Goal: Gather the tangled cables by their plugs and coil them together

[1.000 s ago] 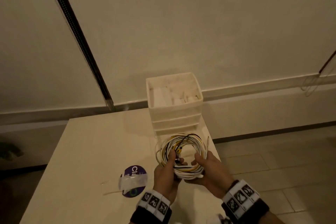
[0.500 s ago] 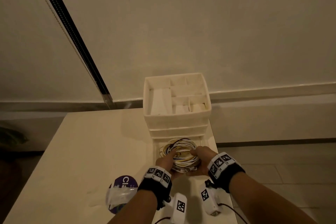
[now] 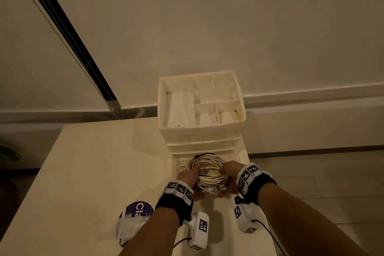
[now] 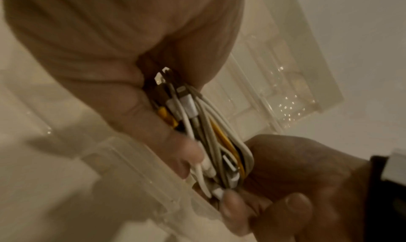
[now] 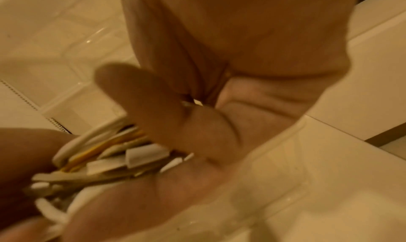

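A round coil of white, yellow and black cables (image 3: pixel 209 169) is held between both hands over an open drawer (image 3: pixel 235 155) at the foot of a white organizer. My left hand (image 3: pixel 190 174) grips the coil's left side, fingers curled round the strands and plugs (image 4: pixel 186 103). My right hand (image 3: pixel 228 172) grips its right side, with white plugs (image 5: pixel 145 154) bunched against its thumb and palm. In the left wrist view the cable bundle (image 4: pixel 211 132) runs from my left fingers down to the right hand (image 4: pixel 285 176).
The white drawer organizer (image 3: pixel 200 129) has a divided open top and stands at the back right of the cream table (image 3: pixel 99 162). A purple round disc with clear wrap (image 3: pixel 135 216) lies by my left forearm. The table's right edge and tiled floor (image 3: pixel 322 183) are close.
Both hands carried the coil forward and down from above the table to the open drawer at the organizer's foot. My arms stretched out, and both hands still hold the coil.
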Motion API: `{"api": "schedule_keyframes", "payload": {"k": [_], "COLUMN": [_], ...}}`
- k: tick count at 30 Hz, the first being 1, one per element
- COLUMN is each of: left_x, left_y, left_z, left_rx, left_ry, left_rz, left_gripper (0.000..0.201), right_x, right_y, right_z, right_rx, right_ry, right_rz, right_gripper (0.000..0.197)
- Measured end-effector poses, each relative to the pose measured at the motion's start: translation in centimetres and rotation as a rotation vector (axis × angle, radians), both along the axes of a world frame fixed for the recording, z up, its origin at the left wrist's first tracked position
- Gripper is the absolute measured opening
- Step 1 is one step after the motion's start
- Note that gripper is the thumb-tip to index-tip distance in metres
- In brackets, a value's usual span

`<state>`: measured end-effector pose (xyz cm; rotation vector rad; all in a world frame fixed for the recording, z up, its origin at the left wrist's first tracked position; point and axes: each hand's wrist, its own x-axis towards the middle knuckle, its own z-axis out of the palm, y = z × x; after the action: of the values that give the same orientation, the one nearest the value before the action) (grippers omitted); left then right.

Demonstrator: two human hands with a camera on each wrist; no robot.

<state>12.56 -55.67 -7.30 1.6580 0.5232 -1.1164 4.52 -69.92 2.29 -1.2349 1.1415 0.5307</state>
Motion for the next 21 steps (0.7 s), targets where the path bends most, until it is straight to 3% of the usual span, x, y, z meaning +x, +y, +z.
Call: {"api": "schedule_keyframes", "payload": {"k": [2, 4, 8, 10, 13, 16, 21], "left_x": [0.0, -0.4, -0.5, -0.6, -0.8, -1.0, -1.2], "left_y": [-0.2, -0.1, 0.2, 0.3, 0.3, 0.2, 0.9], "left_z": [0.9, 3.1, 4.2, 4.7, 5.9, 6.3, 7.7], "left_rx": [0.032, 0.035, 0.126, 0.116, 0.065, -0.027, -0.088], "left_ry": [-0.045, -0.068, -0.081, -0.078, -0.051, -0.008, -0.060], "left_rz": [-0.007, 0.009, -0.045, 0.005, 0.030, 0.180, 0.251], "left_gripper": [0.091, 0.069, 0.097, 0.086, 0.090, 0.068, 0.033], "right_x": [0.2, 0.4, 0.8, 0.6, 0.4, 0.7, 1.1], "right_y": [0.2, 0.0, 0.0, 0.5, 0.8, 0.8, 1.2], "right_z": [0.6, 1.8, 0.9, 0.3, -0.9, -1.8, -2.0], "right_rx": [-0.050, -0.072, -0.234, -0.208, -0.227, -0.254, -0.253], "right_ry": [0.036, 0.039, 0.009, 0.028, -0.010, -0.034, -0.067], "right_rz": [0.081, 0.123, 0.322, 0.265, 0.177, 0.131, -0.001], "right_gripper": [0.008, 0.021, 0.019, 0.024, 0.026, 0.045, 0.045]}}
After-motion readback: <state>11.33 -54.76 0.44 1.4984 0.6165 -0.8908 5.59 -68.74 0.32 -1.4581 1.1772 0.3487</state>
